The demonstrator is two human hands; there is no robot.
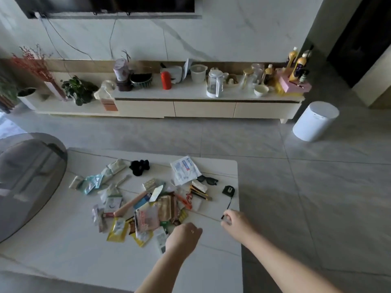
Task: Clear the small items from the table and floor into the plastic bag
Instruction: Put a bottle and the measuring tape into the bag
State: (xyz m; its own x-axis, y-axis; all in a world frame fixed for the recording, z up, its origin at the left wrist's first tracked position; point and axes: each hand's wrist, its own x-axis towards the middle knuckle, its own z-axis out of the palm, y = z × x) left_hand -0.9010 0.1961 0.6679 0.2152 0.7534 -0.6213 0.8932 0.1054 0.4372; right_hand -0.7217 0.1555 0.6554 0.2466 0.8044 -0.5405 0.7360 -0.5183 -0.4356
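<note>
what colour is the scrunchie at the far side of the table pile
The scrunchie is black, seen in the head view, lying on the white table.

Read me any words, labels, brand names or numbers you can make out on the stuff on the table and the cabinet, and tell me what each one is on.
None can be read.
White pouch with blue and red print: print too blurred.
Yellow sachets: labels too small.
Packet beside the left hand: print blurred.
Bottles on the cabinet: labels too small.
</note>
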